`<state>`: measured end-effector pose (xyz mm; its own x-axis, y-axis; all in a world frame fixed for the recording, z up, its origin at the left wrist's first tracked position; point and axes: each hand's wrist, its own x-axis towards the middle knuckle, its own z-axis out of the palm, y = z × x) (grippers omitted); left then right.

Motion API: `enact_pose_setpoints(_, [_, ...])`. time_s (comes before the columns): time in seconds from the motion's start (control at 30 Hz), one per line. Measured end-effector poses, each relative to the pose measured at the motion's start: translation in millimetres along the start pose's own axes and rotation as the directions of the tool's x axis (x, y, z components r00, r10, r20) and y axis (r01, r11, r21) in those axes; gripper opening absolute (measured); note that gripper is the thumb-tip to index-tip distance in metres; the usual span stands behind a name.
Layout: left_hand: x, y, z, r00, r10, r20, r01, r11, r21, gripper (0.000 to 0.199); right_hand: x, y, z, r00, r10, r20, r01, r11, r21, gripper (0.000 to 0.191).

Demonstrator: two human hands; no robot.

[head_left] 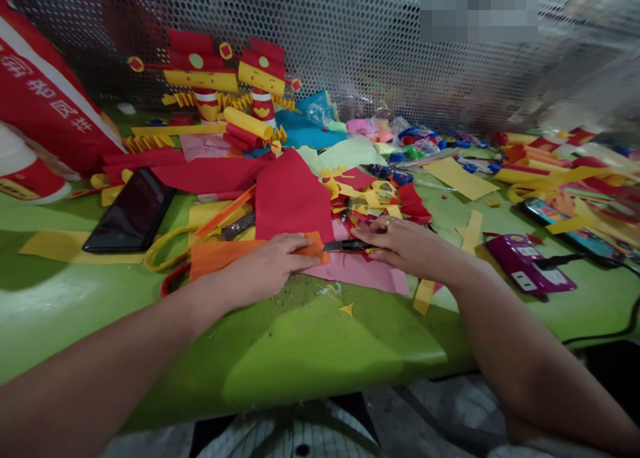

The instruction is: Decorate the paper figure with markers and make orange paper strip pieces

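My right hand is wrapped round a craft knife, whose blade points left at the end of an orange paper strip. My left hand presses on that strip, fingertips near the blade, fingers extended. Under and behind the knife are a pink sheet and a large red sheet. Scissors with a yellow handle and a red-handled tool lie left of my left hand, partly covered by the orange paper. Cut yellow scraps are heaped just beyond my right hand.
Two paper figures stand at the back against perforated metal. A black phone and a white-and-red cup are at left. On the right are a purple power socket with a cable and a colourful phone. The green table's front edge is near me.
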<state>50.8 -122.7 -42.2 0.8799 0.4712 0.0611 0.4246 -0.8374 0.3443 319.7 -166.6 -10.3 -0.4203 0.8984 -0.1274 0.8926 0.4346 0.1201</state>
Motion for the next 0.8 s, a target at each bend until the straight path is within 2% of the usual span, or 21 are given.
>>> enact_pose_setpoints(0.17, [-0.5, -0.2, 1.2, 1.0, 0.01, -0.002, -0.01, 1.0, -0.009, 0.053, 2.1, -2.2, -3.5, 1.0, 0.009, -0.029, -0.008, 0.999, 0.037, 0.044])
enact_pose_setpoints(0.37, [-0.3, 2.1, -0.5, 0.999, -0.04, 0.015, 0.039, 0.999, 0.035, 0.049, 0.2, 3.0, -6.1, 0.996, -0.068, 0.061, 0.059, 0.989, 0.136, 0.041])
enact_pose_setpoints(0.6, [3.3, 4.0, 1.5, 0.999, -0.028, 0.017, 0.026, 0.996, 0.084, 0.051, 2.1, -2.6, -3.5, 0.996, -0.088, 0.03, 0.08, 0.975, 0.209, 0.041])
enact_pose_setpoints(0.8, [14.5, 6.9, 0.2, 0.994, -0.096, 0.053, 0.091, 0.991, 0.095, 0.057, 5.3, -3.6, 0.9, 0.999, -0.031, 0.012, 0.029, 0.983, 0.181, 0.041])
